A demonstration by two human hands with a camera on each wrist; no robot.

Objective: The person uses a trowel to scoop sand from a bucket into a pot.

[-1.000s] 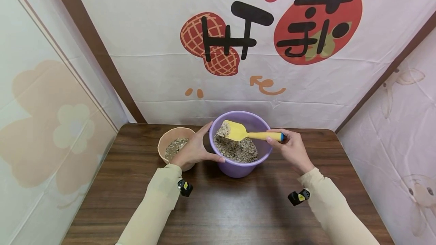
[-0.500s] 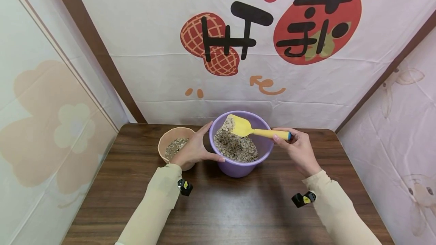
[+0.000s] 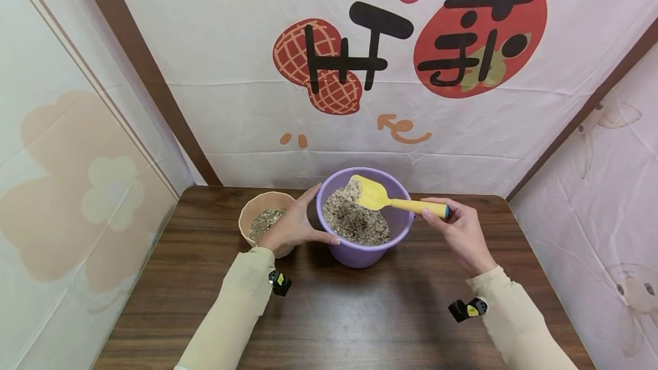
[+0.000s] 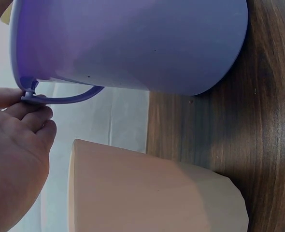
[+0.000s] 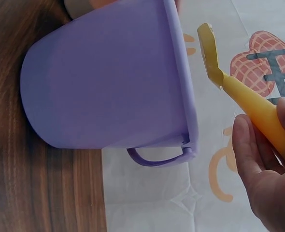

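Yellow scoop [image 3: 396, 203]: held over the mouth of the purple bucket [image 3: 358, 257], its handle reaching out past the bucket's right rim; the right wrist view shows the blade standing higher than that rim.
Blade load: pale grains at the blade's front end, above the bucket's contents.
Right hand [image 3: 465, 237]: just right of the bucket, fingers and thumb gripping the scoop by its handle, near the blue end.
Bucket stance: upright on the counter [image 3: 354, 324], mouth upward.
Bucket contents: a coarse grain mix [image 3: 360, 224], pale and brown, with bare inner wall showing along the bucket's right side.
Bucket handle: a purple carrying handle [image 4: 70, 100], joined just under the bucket's rim and hanging down along its outside.
Left hand [image 3: 293, 228]: at the bucket's left side, fingers and thumb holding it round the rim, the thumb on the near edge; in the left wrist view, bent fingers lie against the joint of the carrying handle.
Peach pot [image 4: 152, 193]: left of the bucket, near it but apart, upright; more grain [image 3: 265, 221] lies inside, partly hidden by the left hand.
Sleeves: cream left sleeve [image 3: 231, 301] and cream right sleeve [image 3: 524, 318], nearer the viewer than the bucket, each with a small black device at the wrist.
Backdrop: white cloth [image 3: 236, 101] behind the bucket, printed with red peanut shapes [image 3: 329, 87] and black characters.
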